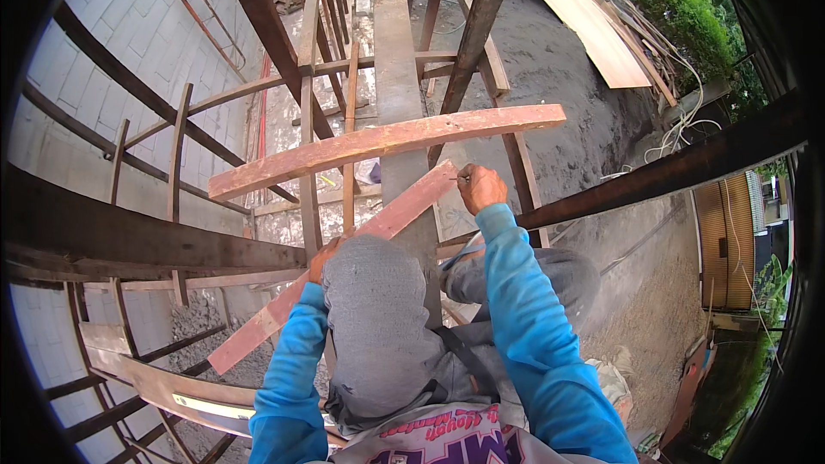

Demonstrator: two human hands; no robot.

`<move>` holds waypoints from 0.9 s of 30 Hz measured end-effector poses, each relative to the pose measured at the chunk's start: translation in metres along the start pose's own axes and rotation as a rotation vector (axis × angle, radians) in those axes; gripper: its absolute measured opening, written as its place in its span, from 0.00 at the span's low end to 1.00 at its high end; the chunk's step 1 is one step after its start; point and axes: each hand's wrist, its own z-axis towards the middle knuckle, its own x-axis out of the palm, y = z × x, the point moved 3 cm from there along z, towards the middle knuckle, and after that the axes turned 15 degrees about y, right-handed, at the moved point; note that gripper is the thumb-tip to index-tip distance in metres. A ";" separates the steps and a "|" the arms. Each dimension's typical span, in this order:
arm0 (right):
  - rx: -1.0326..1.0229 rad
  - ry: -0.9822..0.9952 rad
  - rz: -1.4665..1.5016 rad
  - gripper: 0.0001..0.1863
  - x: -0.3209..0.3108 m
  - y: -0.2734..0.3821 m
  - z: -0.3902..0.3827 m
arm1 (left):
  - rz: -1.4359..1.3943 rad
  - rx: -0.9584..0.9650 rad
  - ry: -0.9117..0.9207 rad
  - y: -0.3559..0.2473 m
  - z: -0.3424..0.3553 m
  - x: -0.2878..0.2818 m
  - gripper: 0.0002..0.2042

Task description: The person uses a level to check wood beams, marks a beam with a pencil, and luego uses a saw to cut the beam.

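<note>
A reddish wooden plank lies slantwise in front of me, its middle partly covered by my grey-clad knee. My left hand, half hidden beside the knee, grips the plank's edge. My right hand is at the plank's far right end, its fingers pinched together. A thin dark tip shows at these fingers, too small to name. Just beyond, a longer reddish beam lies across a wide grey board that runs away from me.
Dark upright and slanting posts stand around me, joined by wooden crosspieces. A thick dark beam comes in from the left. Below are rough ground and a block wall. Flat boards and loose cable lie at the right.
</note>
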 end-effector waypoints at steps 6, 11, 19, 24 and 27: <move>-0.052 0.013 0.054 0.10 -0.004 -0.002 -0.003 | 0.039 -0.081 0.060 0.013 -0.012 0.009 0.23; -0.041 0.076 -0.057 0.10 -0.009 0.007 0.004 | 0.083 -0.137 -0.070 0.013 -0.025 0.024 0.23; -0.099 0.092 0.065 0.11 -0.007 -0.004 -0.019 | 0.161 -0.085 -0.138 0.019 -0.034 0.044 0.26; -0.162 0.066 0.006 0.10 0.003 0.014 -0.013 | 0.116 -0.024 -0.161 0.007 -0.031 0.028 0.30; -0.199 0.094 -0.046 0.10 0.010 0.014 0.001 | -0.009 -0.115 -0.036 -0.012 -0.026 0.004 0.30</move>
